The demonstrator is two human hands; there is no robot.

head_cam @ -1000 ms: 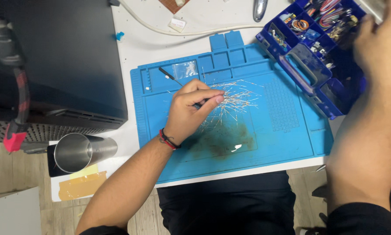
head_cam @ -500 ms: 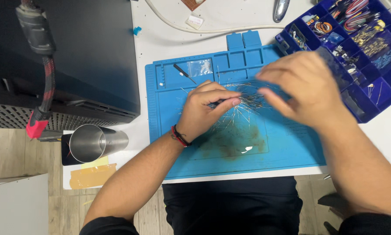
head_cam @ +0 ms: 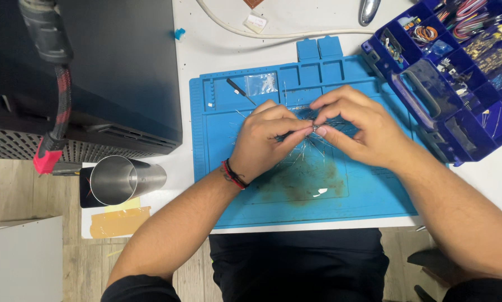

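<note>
- Fingers [head_cam: 302, 132] of your left hand [head_cam: 268, 140] and right hand [head_cam: 360, 127] pinched shut on one small metal part [head_cam: 315, 128].
- Light, thin, likely easily bent wire leads [head_cam: 312, 146] lay scattered on the blue mat [head_cam: 374, 193]; best gripped at the ends.

White tabletop [head_cam: 217, 50] lying under even light; wood-plank floor [head_cam: 16, 184] showing beyond its near edge, pale cabinet [head_cam: 16, 263] standing at lower left, black ventilated case [head_cam: 83, 67] occupying the tabletop's left side.

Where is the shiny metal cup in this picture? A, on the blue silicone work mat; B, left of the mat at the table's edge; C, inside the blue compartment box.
B: the shiny metal cup sits left of the blue silicone work mat, at the table edge.
</note>
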